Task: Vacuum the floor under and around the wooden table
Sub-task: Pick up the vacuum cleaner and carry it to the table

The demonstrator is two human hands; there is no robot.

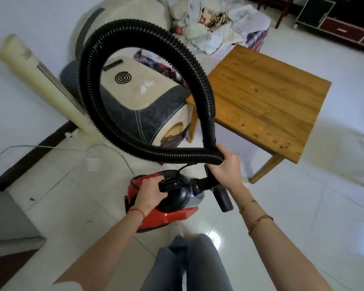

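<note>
Vacuum cleaner (pixel 172 208), red and black, sits on the tiled floor (pixel 282 217) near the wooden counter (pixel 267 97). Of the hands, the left hand (pixel 149 193) grips its top handle, the right hand (pixel 225 166) curls round the looped black hose (pixel 114 127).

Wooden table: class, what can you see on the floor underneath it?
Under the wooden table only a strip of pale tiled floor shows, between two legs. The tabletop covers the rest, and the black vacuum hose crosses part of the gap.
</note>
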